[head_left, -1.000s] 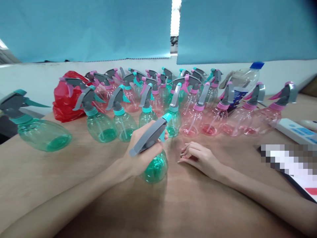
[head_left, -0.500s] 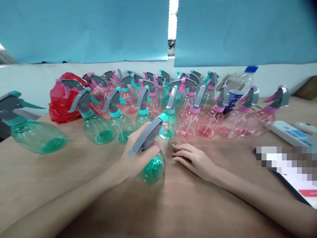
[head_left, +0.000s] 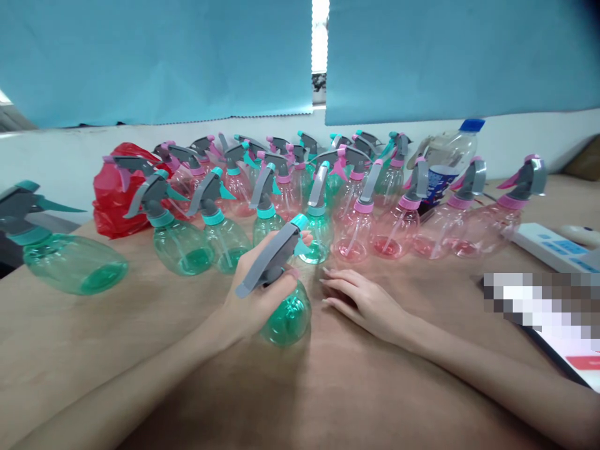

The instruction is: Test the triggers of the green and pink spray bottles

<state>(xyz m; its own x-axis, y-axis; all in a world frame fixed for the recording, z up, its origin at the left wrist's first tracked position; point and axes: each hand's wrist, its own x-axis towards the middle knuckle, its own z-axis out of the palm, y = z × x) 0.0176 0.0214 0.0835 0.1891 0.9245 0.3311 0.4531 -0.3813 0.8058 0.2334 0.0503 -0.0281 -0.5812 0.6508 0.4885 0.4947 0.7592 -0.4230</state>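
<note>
My left hand (head_left: pixel 253 284) is wrapped round the neck of a green spray bottle (head_left: pixel 288 315) with a grey and turquoise head. That bottle is upright at the middle of the table; my fingers hide its collar. To its right, my right hand (head_left: pixel 363 300) rests palm down on the wood, fingers stretched out, holding nothing. Just behind the hands stand another green spray bottle (head_left: pixel 317 234) and a pink spray bottle (head_left: pixel 352 234). More green ones line up to the left, among them a large-looking green spray bottle (head_left: pixel 70 262) at the far left.
Several green and pink spray bottles crowd the back of the table (head_left: pixel 356 400). A red plastic bag (head_left: pixel 117 200) lies back left. At back right are a clear blue-capped bottle (head_left: pixel 452 153) and a white box (head_left: pixel 553 247). A partly pixelated tablet-like device (head_left: pixel 581 372) lies at right.
The whole view has shifted slightly. My left hand keeps its hold on the green spray bottle, and my right hand stays flat on the table.
</note>
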